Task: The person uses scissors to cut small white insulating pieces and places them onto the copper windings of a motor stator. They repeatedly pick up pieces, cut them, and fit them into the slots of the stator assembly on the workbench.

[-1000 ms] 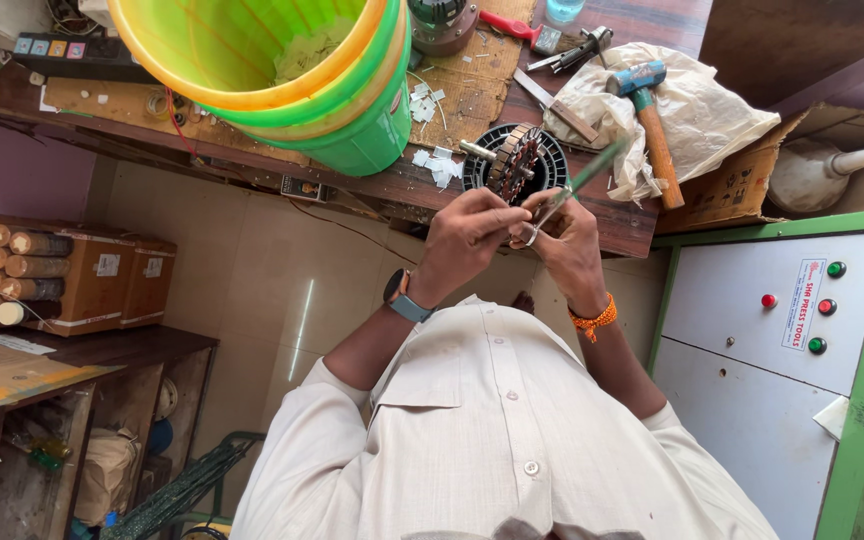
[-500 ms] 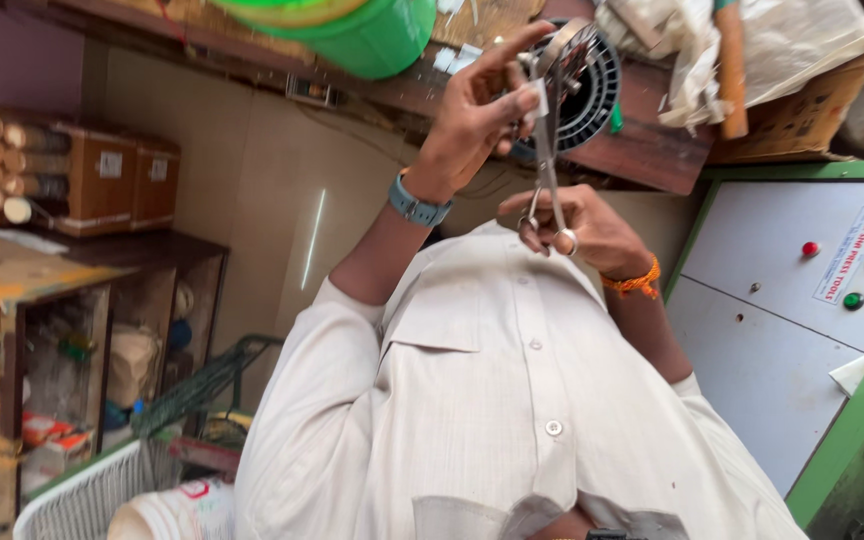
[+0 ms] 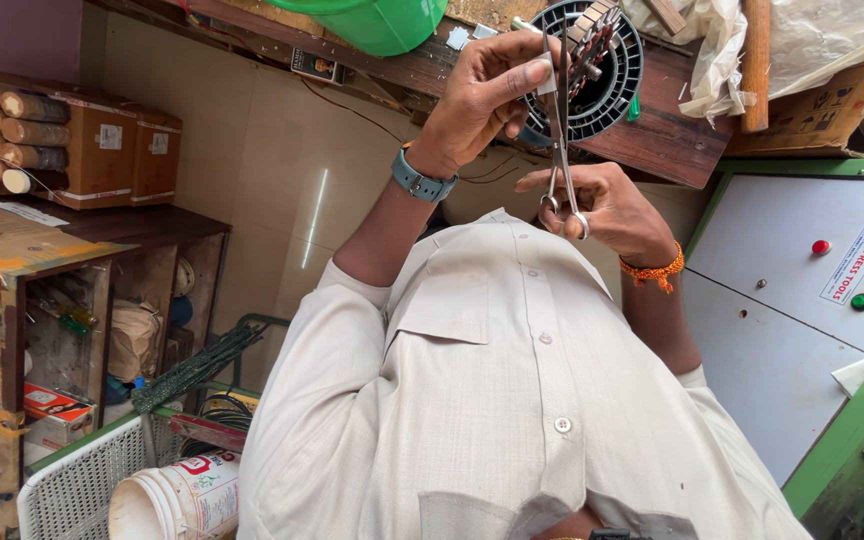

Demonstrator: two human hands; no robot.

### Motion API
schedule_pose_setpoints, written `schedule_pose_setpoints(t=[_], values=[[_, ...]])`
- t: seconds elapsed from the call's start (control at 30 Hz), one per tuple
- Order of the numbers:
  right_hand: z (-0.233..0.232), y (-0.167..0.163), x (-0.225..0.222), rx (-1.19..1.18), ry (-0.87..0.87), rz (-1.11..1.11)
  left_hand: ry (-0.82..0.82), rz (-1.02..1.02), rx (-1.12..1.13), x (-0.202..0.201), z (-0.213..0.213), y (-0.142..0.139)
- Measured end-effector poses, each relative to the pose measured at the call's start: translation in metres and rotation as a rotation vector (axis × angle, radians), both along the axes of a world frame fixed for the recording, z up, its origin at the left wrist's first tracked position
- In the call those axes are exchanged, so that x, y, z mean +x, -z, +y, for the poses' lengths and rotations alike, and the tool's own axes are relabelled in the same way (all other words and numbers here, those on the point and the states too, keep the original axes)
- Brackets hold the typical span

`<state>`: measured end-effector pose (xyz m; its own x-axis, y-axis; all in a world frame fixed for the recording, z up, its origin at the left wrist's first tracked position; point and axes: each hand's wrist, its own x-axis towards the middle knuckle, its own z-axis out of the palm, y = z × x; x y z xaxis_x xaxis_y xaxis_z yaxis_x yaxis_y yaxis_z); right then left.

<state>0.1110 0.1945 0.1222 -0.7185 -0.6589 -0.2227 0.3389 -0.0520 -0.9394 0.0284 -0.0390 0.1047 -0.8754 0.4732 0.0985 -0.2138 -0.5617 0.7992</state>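
My left hand, with a grey watch on its wrist, is raised and pinches at a black round ring with copper windings. Whether it holds the ring or only touches it, I cannot tell. My right hand, with an orange thread on its wrist, has its fingers through the handles of steel scissors. The blades point up between the left fingers and the ring. Below both hands lies the front of a cream buttoned shirt.
A wooden bench carries a green bucket, a plastic bag and a wooden tool handle. To the right stands a grey panel with red and green buttons. Cardboard boxes, a white basket and a white bucket are to the left.
Both hands have come up closer to the camera. The scissors have swung from slanting to upright, blades at the black ring. The view has tilted toward the shirt and shelves.
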Motion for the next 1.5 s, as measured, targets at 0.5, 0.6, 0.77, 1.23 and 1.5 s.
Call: schedule_pose_setpoints(t=[0.5, 0.6, 0.77, 1.23, 1.5], values=[[-0.012, -0.001, -0.001, 0.077, 0.056, 0.045, -0.035, 0.020, -0.023, -0.003, -0.004, 0.004], [-0.009, 0.006, 0.000, 0.070, 0.063, 0.035, -0.018, 0.041, -0.026, -0.003, -0.008, 0.002], [-0.003, 0.020, 0.002, 0.040, 0.026, 0.012, 0.017, 0.117, -0.075, 0.000, -0.015, -0.002], [0.015, 0.025, 0.008, 0.110, -0.017, 0.023, 0.086, 0.158, -0.132, -0.001, -0.026, -0.013], [-0.015, 0.013, -0.003, -0.295, 0.676, 0.290, -0.150, -0.072, 0.005, 0.013, 0.021, 0.032]])
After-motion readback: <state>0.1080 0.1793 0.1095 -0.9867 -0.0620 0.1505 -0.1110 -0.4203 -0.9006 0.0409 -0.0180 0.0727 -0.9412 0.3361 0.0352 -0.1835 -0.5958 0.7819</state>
